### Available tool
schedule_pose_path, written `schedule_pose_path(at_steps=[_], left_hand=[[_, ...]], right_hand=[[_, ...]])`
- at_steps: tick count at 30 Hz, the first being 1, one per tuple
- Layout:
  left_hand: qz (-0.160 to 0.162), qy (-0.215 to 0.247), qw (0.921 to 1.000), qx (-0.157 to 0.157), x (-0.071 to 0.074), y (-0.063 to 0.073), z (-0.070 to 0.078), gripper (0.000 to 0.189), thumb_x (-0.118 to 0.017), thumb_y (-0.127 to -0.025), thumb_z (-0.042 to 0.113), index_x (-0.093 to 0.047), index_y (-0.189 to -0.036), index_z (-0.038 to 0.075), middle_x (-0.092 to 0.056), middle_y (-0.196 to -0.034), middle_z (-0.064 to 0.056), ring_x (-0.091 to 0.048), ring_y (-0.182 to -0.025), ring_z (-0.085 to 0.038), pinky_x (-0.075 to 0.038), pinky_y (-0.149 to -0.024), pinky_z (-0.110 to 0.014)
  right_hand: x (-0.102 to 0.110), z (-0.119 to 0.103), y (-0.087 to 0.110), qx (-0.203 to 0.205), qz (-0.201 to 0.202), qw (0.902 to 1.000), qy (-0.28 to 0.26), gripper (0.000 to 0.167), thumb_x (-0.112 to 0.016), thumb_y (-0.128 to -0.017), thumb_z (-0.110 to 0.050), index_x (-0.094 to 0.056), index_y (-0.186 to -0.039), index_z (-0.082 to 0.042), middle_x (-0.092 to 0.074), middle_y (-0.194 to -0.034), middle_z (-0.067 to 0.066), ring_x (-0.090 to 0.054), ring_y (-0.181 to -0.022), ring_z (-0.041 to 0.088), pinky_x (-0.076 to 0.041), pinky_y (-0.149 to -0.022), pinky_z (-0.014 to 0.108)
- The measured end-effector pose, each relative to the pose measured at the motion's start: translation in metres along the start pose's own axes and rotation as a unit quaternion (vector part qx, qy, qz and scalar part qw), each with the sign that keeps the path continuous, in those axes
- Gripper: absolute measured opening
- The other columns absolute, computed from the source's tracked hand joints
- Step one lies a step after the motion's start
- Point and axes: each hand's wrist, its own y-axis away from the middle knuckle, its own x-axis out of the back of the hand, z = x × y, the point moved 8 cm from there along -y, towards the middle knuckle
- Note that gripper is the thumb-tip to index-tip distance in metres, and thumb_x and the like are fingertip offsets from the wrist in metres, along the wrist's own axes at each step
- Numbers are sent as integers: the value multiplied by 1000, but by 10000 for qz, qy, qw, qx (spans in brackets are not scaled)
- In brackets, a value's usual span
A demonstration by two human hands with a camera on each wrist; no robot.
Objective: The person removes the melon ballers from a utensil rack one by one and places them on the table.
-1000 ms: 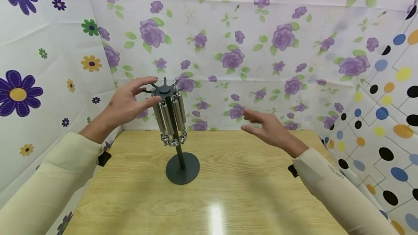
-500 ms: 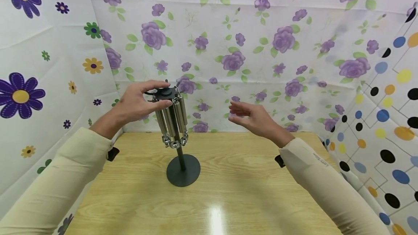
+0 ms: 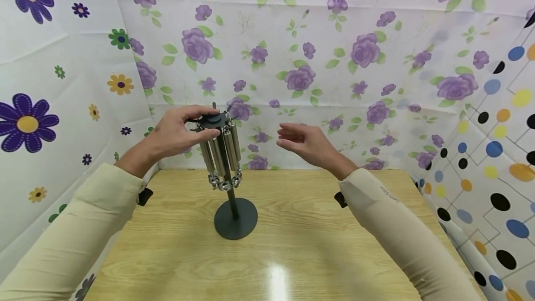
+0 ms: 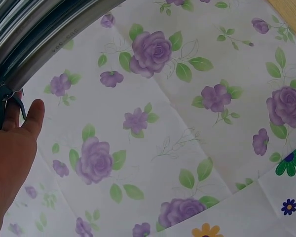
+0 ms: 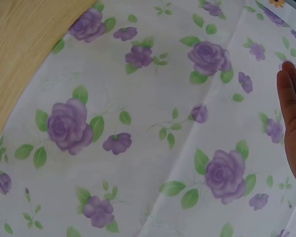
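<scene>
A dark stand (image 3: 235,226) with a round base and a single post stands on the table, left of centre. Several slim, shiny metal handles (image 3: 217,157) hang round its hooked top, ending below in chrome rounded parts of unclear kind. My left hand (image 3: 177,131) grips the stand's top from the left, thumb on the near side, fingers on the far side, fingertips partly hidden. In the left wrist view, my thumb (image 4: 35,118) lies beside a dark hook (image 4: 0,106) and curved metal handles (image 4: 44,44). My right hand (image 3: 307,143) hovers right of the stand with relaxed fingers, holding nothing.
The stand rests on a pale wooden table (image 3: 317,226). Behind it rises a cloth backdrop (image 3: 267,73) with purple roses. Flowered cloth (image 3: 62,87) closes the left side, dotted cloth (image 3: 497,161) the right.
My left hand has moved right, onto the stand's top, and then stayed there. My right hand has drifted left toward the stand. The stand has hardly shifted.
</scene>
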Motion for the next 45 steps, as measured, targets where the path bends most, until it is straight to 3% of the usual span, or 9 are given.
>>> schedule_pose_path(at_steps=[11, 16, 19, 23, 31, 35, 37, 40, 45], left_hand=[[-6, 59, 10000, -43, 1, 2, 3, 47, -74, -92, 15, -62, -136, 4, -56, -137, -21, -54, -121, -35, -46, -92, -49], [33, -27, 10000, -52, 4, 1, 2, 44, -73, -93, 14, -64, -134, 5, -57, -138, -19, -55, -120, -34, -47, -86, -32], [33, -43, 10000, -34, 6, 1, 0, 42, -72, -92, 12, -65, -133, 5, -57, -139, -19, -55, -120, -35, -47, -84, -30], [-65, 38, 10000, -35, 8, -2, -1, 43, -71, -90, 7, -65, -133, 5, -57, -140, -19, -52, -127, -37, -46, -91, -46], [-464, 160, 9987, -125, 11, -11, -3, 48, -67, -88, 2, -64, -135, 7, -57, -140, -16, -47, -134, -35, -41, -75, -27], [-599, 277, 9973, -331, 11, -13, -3, 47, -64, -87, -2, -64, -134, 4, -56, -141, -17, -47, -134, -37, -42, -79, -23], [-648, 312, 9967, -388, 12, -13, -2, 47, -64, -87, -3, -65, -133, 3, -56, -141, -18, -47, -134, -37, -44, -84, -25], [-705, 265, 9963, -421, 12, -13, -1, 46, -64, -87, -2, -65, -133, 3, -55, -142, -19, -46, -135, -37, -45, -95, -38], [-795, 260, 9955, -453, 11, -13, -1, 48, -68, -87, 2, -62, -135, 1, -55, -141, -19, -45, -134, -39, -40, -99, -56]], right_hand=[[-16, -15, -21, 122, -67, 9997, -192, 54, -68, -98, -24, -52, -146, -5, -64, -132, 11, -64, -116, 20, -51, -95, 35], [-21, -19, -27, 121, -134, 9997, -189, 53, -67, -99, -26, -52, -145, -6, -63, -134, 11, -64, -117, 20, -50, -96, 35], [-24, -21, -30, 107, -167, 9996, -216, 53, -66, -99, -26, -52, -145, -5, -62, -135, 12, -63, -117, 21, -50, -96, 36], [-26, -23, -33, 92, -186, 9996, -189, 52, -66, -99, -26, -52, -145, -5, -63, -134, 11, -64, -117, 20, -50, -96, 35], [-34, -28, -38, 166, -241, 9990, -339, 49, -66, -99, -22, -54, -143, -4, -64, -132, 12, -63, -117, 21, -50, -96, 34], [-39, -29, -41, 116, -278, 9987, -415, 49, -66, -99, -22, -54, -143, -5, -64, -132, 12, -64, -117, 20, -50, -96, 34], [-42, -31, -43, 109, -295, 9983, -484, 49, -66, -99, -22, -54, -143, -5, -64, -132, 13, -64, -116, 19, -50, -95, 33], [-46, -33, -46, 121, -294, 9979, -568, 49, -67, -99, -20, -54, -143, -4, -64, -131, 12, -64, -115, 20, -51, -95, 32], [-53, -34, -52, 159, -299, 9966, -752, 47, -66, -99, -16, -54, -142, -2, -64, -131, 14, -64, -116, 22, -51, -94, 31]])
